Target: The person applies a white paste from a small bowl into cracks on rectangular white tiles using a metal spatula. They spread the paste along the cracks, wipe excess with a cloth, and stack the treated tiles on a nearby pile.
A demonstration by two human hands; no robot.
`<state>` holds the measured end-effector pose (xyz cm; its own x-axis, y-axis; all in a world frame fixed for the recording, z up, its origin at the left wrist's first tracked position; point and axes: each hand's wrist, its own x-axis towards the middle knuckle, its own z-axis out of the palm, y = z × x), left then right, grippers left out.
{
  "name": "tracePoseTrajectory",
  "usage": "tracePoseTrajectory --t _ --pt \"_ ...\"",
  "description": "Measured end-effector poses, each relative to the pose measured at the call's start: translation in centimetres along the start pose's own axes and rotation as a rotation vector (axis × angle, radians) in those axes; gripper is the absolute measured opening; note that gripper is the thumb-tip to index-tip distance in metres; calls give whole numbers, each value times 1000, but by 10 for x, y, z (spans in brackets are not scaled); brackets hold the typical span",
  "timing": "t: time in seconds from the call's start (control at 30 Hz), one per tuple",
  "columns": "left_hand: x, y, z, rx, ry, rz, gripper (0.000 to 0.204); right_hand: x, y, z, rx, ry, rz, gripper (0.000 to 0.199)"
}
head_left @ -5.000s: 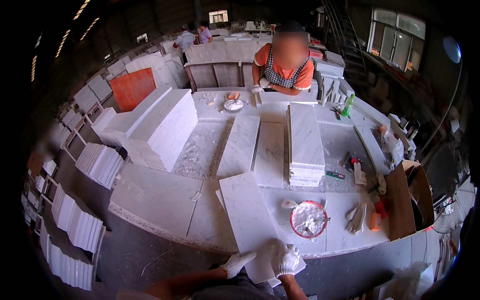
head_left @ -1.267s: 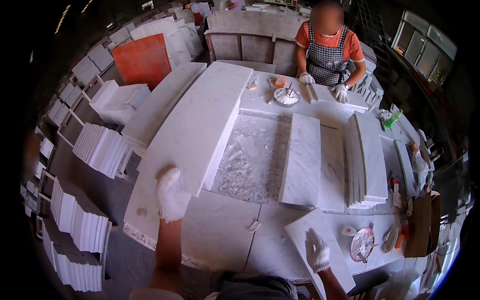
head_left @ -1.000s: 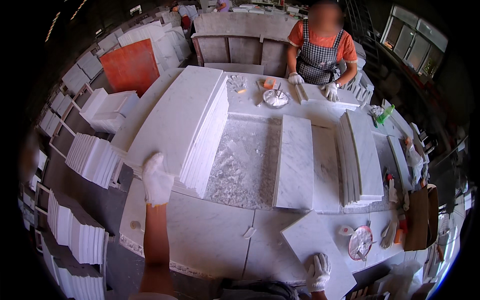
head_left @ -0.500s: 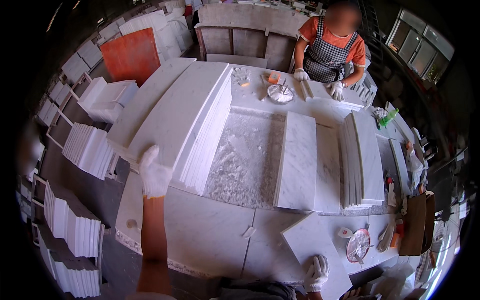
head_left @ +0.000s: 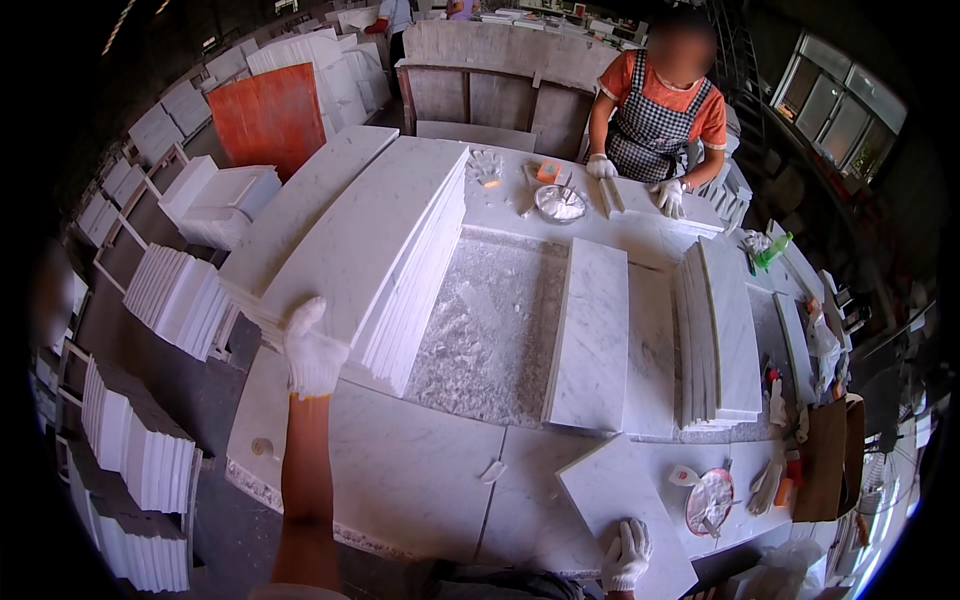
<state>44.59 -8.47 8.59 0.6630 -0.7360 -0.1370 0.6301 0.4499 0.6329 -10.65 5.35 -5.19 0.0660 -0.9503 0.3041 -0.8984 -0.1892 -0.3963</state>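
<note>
My left hand [head_left: 316, 352], in a white knit glove, is at the near end of a tall stack of pale marble slabs [head_left: 375, 230] on the left. It grips the near edge of the top slab; some fingertips are hidden. My right hand [head_left: 627, 556], gloved too, lies flat with its fingers stretched out on a marble tile [head_left: 615, 490]. That tile sits askew at the table's front edge. To its right are a red-rimmed bowl of white paste [head_left: 709, 503] and a pair of pale gloves [head_left: 765, 487].
Across the table a co-worker [head_left: 660, 125] in a checked apron rests both gloved hands on narrow marble pieces [head_left: 665, 205]. More slabs stand mid-table [head_left: 590, 335] and at right [head_left: 722, 330]. A glass bowl [head_left: 560, 204], green bottle [head_left: 773, 250] and cardboard box [head_left: 825, 460] lie around.
The whole view has shifted slightly, and people in the far background have come into sight. Both of my hands keep their places on the slab and the tile.
</note>
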Motion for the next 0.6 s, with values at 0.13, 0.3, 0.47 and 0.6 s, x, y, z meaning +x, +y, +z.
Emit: tracePoseTrajectory --t 0.13,0.3,0.47,0.6 --pt "-1 2 2 3 29 2 18 4 -2 0 12 -8 -8 28" --pt "-5 -4 12 24 28 27 25 1 -1 0 7 3 -23 28" --pt "-4 7 3 297 169 -3 42 -5 7 7 -13 -20 20 28" --pt "-10 36 -5 766 114 -347 54 -7 3 2 0 0 15 27"
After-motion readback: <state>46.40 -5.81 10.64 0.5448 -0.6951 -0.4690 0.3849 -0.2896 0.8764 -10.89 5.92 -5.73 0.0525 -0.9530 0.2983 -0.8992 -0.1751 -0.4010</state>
